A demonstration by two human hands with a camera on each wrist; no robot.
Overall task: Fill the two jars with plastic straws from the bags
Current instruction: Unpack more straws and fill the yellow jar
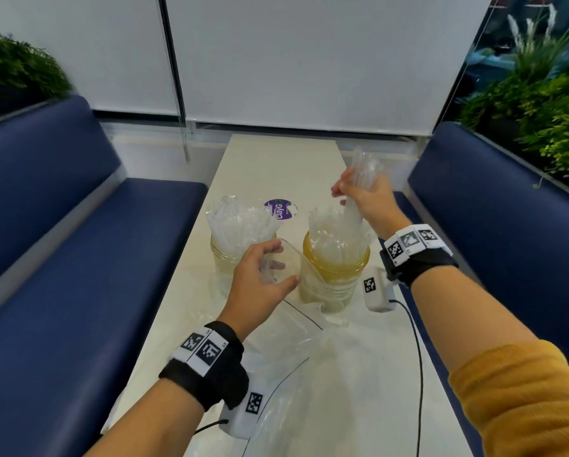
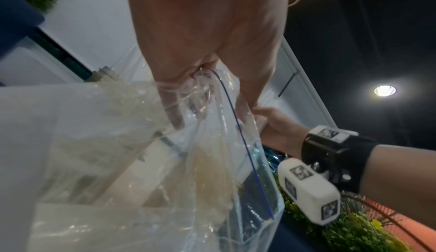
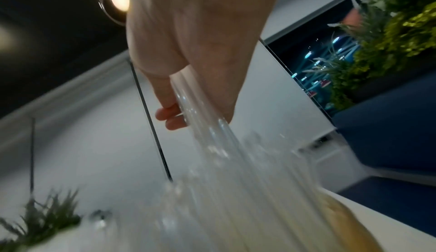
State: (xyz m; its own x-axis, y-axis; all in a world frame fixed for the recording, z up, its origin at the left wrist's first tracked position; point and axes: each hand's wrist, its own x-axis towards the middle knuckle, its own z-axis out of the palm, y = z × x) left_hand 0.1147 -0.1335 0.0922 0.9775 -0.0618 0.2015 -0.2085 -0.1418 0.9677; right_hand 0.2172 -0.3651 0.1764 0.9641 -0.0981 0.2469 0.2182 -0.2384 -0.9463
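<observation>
**straw_noob:** So what's the setup here, and how do I get this handful in cleanly?

**jarpacker:** Biggest thing first: the long white table (image 1: 260, 166), running between two blue benches. Flat clear bags (image 1: 296, 384) are spread over its near end, and another bag (image 1: 304, 275) is lifted by its mouth in front of the jars. Both jars stand about mid-table, side by side across it. The left jar (image 1: 225, 255) is packed with straws, and the right jar (image 1: 337, 268), the amber one, already looks pretty crowded too. A purple-labelled lid (image 1: 281, 209) lies just behind them.

**straw_noob:** And the hands?

**jarpacker:** Well apart from each other. The right hand (image 1: 364, 199) is above the right jar, fingers wrapped round a bundle of straws (image 1: 359, 179) with the lower ends dipping in among the ones already standing there. The left hand (image 1: 260, 278) is pinching the raised bag's mouth, thumb outside and fingers seemingly inside.

**straw_noob:** Tips?

**jarpacker:** My guess is this is close to the last handful. Keep the bundle near upright, aim the bottom ends at a gap near the rim, and loosen the grip bit by bit so they slide rather than splay. The jar is crowded, so don't ram them or you'll bend some, or pop neighbours out. I'd also pull that bag back so it doesn't nudge the jar.
</observation>
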